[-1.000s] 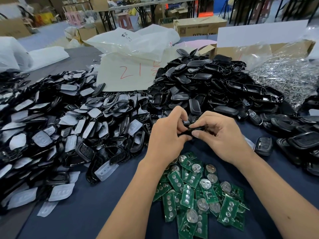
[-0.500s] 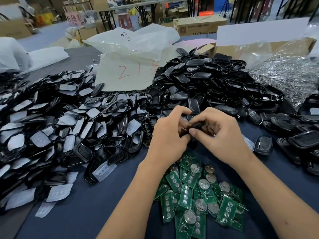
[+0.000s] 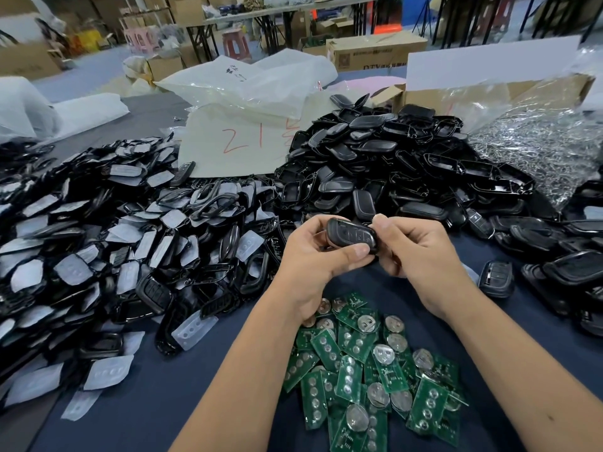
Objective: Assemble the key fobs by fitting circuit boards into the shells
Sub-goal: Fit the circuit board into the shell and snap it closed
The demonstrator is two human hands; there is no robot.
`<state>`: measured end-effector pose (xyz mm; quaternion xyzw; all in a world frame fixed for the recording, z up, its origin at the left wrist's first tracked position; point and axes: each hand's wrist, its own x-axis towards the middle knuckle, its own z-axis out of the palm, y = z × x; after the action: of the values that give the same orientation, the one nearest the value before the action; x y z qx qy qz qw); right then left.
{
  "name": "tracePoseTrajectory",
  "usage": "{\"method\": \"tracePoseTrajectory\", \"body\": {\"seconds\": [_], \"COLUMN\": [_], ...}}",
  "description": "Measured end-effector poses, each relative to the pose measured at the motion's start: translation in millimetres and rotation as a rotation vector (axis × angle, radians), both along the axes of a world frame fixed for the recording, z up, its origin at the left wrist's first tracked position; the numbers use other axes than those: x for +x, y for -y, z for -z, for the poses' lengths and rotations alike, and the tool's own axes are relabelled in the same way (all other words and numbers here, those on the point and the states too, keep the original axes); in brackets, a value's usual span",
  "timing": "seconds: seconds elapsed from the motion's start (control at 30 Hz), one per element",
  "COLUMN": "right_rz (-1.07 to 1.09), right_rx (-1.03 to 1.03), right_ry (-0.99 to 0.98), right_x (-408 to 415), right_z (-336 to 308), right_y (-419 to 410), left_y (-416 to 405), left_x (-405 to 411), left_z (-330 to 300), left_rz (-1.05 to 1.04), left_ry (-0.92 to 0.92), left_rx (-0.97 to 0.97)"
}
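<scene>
With my left hand (image 3: 313,256) and right hand (image 3: 421,252) both pinching one key fob (image 3: 352,234), I judge it closed; next comes a circuit board (image 3: 385,367) from the table's near edge.

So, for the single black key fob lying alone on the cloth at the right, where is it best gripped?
Probably across the two long sides of the key fob, coming from above: it lies flat with its button face up, apart from the pile, so both sides look free.
</scene>
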<state>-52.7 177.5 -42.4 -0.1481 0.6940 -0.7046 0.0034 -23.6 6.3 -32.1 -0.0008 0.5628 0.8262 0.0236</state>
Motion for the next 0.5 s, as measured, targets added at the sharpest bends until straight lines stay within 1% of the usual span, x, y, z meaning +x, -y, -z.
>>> {"method": "tracePoseTrajectory", "body": {"seconds": [0.2,0.5], "right_rz": [0.026,0.047], "right_rx": [0.000,0.031], "right_ry": [-0.002,-0.029], "right_x": [2.3,1.5], "right_z": [-0.9,3.4], "right_y": [1.0,0.9], "left_y": [0.6,-1.5], "left_x": [0.6,-0.9], "left_z": [2.3,5.2], "left_rz": [0.031,0.008], "left_ry": [0.019,0.035], "left_rx": [-0.023,-0.033]}}
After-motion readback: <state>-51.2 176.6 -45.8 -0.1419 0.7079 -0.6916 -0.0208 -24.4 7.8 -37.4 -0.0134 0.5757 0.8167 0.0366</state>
